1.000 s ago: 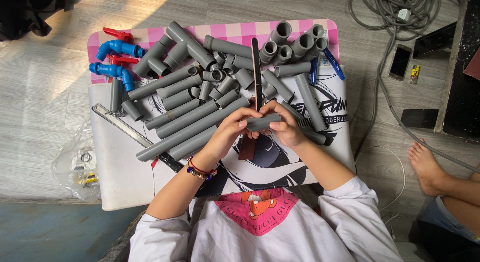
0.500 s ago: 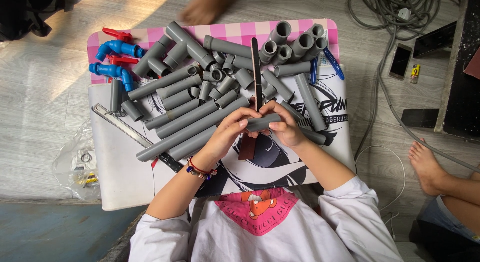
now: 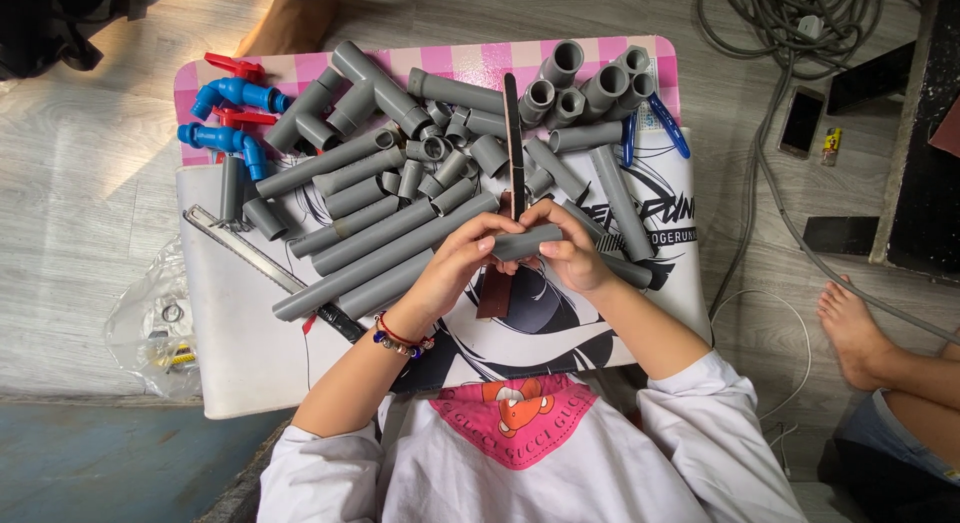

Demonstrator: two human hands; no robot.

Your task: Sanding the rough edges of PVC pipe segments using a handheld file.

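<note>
Short grey pipe held crosswise between both hands, over the printed board.

My left hand [image 3: 455,263] pinches one end of the short grey pipe [image 3: 527,243] and my right hand [image 3: 572,251] pinches the other; its long axis runs left to right. The slim dark file [image 3: 514,143] stands just beyond it, crossing it at right angles, nearer my right grip.

You have two blue valves [image 3: 228,118] with red handles at 10 o'clock on the mat. Five upright sockets [image 3: 590,83] cluster at 1 o'clock. One hacksaw [image 3: 268,271] lies at 9 o'clock, one long file [image 3: 513,143] points to 12. Two blue-handled tools [image 3: 660,123] sit at 2 o'clock. One phone [image 3: 801,121] and one lighter [image 3: 830,145] rest at 3 o'clock. The loose grey pipes [image 3: 400,238] are too heaped for you to count exactly.
</note>
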